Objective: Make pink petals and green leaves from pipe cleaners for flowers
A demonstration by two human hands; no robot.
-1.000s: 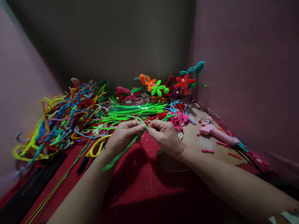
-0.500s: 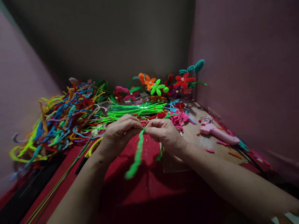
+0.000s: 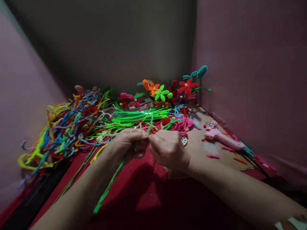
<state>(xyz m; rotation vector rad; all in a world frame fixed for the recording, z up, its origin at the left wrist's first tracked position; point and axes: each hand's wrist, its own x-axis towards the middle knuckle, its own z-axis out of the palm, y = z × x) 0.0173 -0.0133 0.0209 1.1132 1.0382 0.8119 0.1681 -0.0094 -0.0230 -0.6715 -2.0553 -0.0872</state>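
A green pipe cleaner [image 3: 111, 182] runs from between my hands down toward the lower left, its fuzzy end hanging free. My left hand [image 3: 130, 143] is closed round it, thumb and forefinger pinching near the middle. Pressed up against those fingertips, my right hand [image 3: 168, 148] is curled into a fist with its knuckles up, closed on the same pipe cleaner. A short green length sticks up above the pinch. The exact spot where the fingers meet is partly hidden.
A tangled heap of coloured pipe cleaners [image 3: 72, 124] lies left. Behind my hands is a bundle of bright green pipe cleaners [image 3: 141, 115], with pipe-cleaner flowers [image 3: 161, 92] beyond. A pink glue gun [image 3: 224, 139] rests on cardboard at right. Red cloth [image 3: 144, 198] covers the table.
My right hand has turned from a fingertip pinch into a fist with knuckles up. The pipe cleaner's hanging end has swung left and shows longer. My left hand has lowered slightly.
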